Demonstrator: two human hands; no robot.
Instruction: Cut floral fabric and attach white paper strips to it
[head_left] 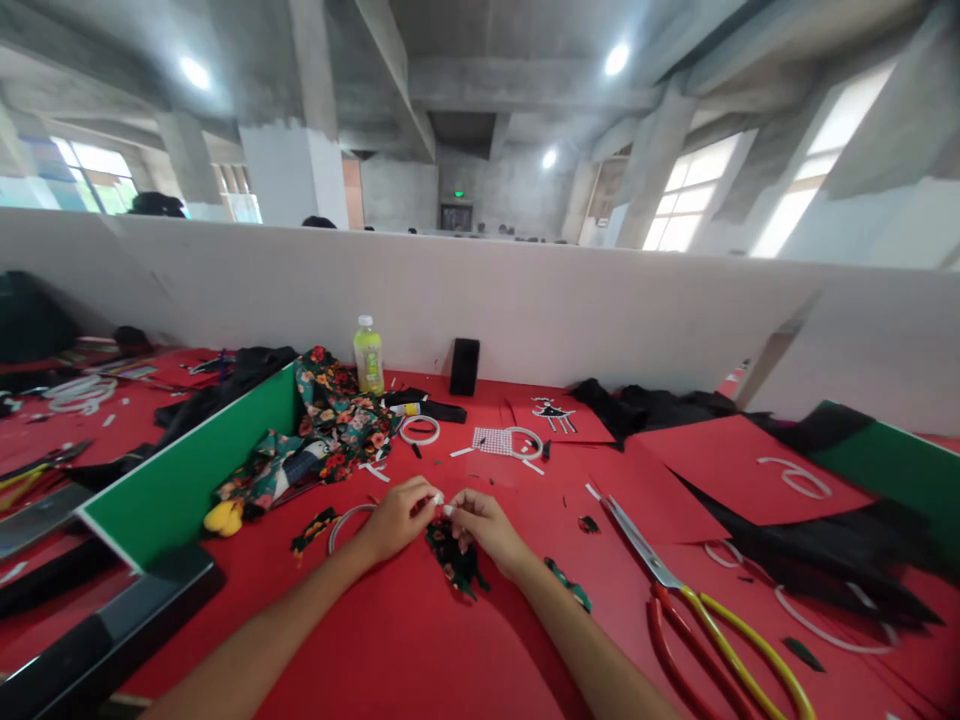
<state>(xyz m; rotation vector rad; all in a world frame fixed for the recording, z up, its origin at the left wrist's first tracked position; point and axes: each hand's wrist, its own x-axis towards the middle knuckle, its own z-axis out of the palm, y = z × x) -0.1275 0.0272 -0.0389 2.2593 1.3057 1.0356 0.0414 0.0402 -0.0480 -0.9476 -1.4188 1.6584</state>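
Over the middle of the red table, my left hand and my right hand are close together, thumbs and fingers pinched. Each has a small white piece at its fingertips, perhaps one strip; its kind is too small to make out. A dark floral fabric scrap lies under the right fingers, partly hidden by them. Left of my left hand are a white ring and another floral scrap. Near my right forearm lies a green scrap.
Large scissors with red and yellow handles lie at right, beside red sheets and black fabric. Floral cloth is heaped at left against a green divider. A bottle and a black box stand along the white partition.
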